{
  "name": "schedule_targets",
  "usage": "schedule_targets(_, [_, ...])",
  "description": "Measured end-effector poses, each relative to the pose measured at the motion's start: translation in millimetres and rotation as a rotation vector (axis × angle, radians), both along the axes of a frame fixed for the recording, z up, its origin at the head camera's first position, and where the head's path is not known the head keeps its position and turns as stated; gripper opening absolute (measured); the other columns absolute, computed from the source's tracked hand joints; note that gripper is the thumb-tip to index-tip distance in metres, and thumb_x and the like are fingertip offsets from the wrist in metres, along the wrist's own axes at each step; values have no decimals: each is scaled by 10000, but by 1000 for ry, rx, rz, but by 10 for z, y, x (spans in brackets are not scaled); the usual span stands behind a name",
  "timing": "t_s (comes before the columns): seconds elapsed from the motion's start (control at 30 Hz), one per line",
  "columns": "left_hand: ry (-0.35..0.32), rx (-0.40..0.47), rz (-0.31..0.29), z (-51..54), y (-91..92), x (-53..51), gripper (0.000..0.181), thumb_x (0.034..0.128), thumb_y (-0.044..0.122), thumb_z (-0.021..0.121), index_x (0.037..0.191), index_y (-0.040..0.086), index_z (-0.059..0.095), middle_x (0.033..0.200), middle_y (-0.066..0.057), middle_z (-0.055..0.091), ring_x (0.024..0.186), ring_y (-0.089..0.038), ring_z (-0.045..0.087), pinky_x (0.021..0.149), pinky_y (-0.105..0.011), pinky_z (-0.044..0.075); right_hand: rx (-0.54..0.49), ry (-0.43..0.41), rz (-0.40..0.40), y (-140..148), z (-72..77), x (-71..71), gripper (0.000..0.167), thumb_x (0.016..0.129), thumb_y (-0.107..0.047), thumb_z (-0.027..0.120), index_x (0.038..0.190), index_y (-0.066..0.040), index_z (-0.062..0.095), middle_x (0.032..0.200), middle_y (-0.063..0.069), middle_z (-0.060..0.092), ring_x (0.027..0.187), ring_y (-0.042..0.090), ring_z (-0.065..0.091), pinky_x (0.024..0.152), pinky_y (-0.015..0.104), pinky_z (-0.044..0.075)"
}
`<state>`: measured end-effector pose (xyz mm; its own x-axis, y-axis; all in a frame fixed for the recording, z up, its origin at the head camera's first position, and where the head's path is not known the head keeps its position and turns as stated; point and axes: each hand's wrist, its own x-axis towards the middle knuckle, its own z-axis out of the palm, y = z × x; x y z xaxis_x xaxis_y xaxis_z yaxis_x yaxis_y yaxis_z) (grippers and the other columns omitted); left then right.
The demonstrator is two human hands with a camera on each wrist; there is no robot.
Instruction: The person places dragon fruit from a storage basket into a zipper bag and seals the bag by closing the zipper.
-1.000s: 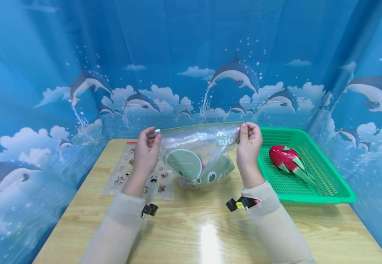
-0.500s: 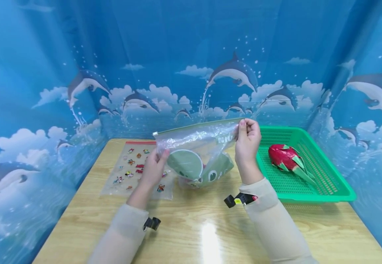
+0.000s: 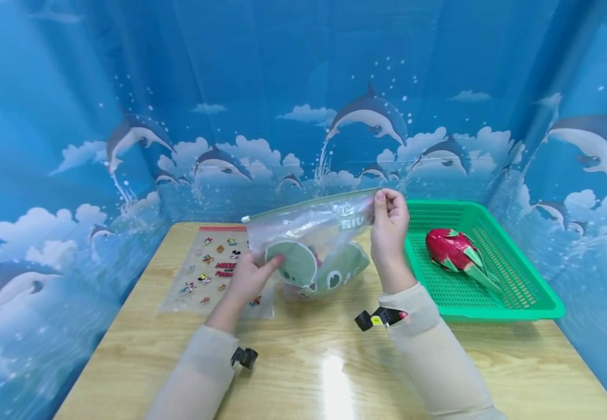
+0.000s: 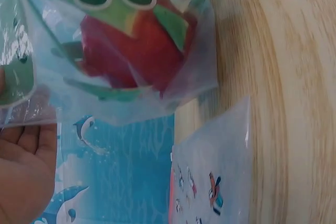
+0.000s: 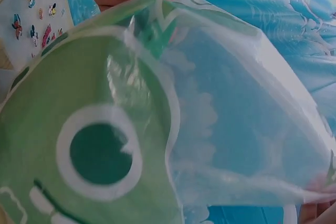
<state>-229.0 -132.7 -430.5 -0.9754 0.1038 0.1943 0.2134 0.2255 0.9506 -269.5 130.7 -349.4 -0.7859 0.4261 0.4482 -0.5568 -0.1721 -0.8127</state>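
Note:
A clear zip bag with green print [image 3: 329, 233] is held up above the table, its zip edge slanting up to the right. My right hand [image 3: 391, 239] pinches its upper right corner. The left hand [image 3: 245, 286] grips the bag's left side, thumb on the front over the green print, the other fingers behind it. Through the plastic a red and green thing [image 4: 131, 51] shows inside, in the left wrist view. The white slider [image 3: 245, 219] sits at the zip's left end.
A flat clear bag with small cartoon prints [image 3: 203, 271] lies at the left of the table [image 3: 293, 361]. On the right stands a green basket [image 3: 523, 314] with a red dragon fruit [image 3: 452, 251] in it. A blue dolphin curtain surrounds the table.
My left hand has let go of the bag's upper left corner and moved down and right to its side. The bag's left end has dipped slightly; the right hand keeps its pinch.

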Motion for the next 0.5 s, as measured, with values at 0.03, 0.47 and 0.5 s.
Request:
schedule_targets(0.03, [2,-4,17,-5,9,-4,324,953,309,685,1104,23,703,990,-112,734,740,-137,623,667,-242,540,9,-14,16,5,-9,9,183,1059,-162,493,1101,-4,573,802,-26,526,657,93,440,595,217,393])
schedule_targets(0.47, [3,47,117,-39,118,-33,290,981,276,649,1031,-5,699,1026,-141,732,988,-266,706,881,-366,573,-13,-254,170,78,-244,1,476,1107,-378,240,915,-97,572,731,-57,584,687,68,557,670,216,487])
schedule_targets(0.5, [4,50,119,-35,126,-35,298,982,285,648,1033,-4,697,1028,-139,731,989,-262,706,880,-366,573,-11,-272,171,77,-266,-15,465,1110,-360,247,894,-97,563,702,-68,576,666,57,549,653,210,481])
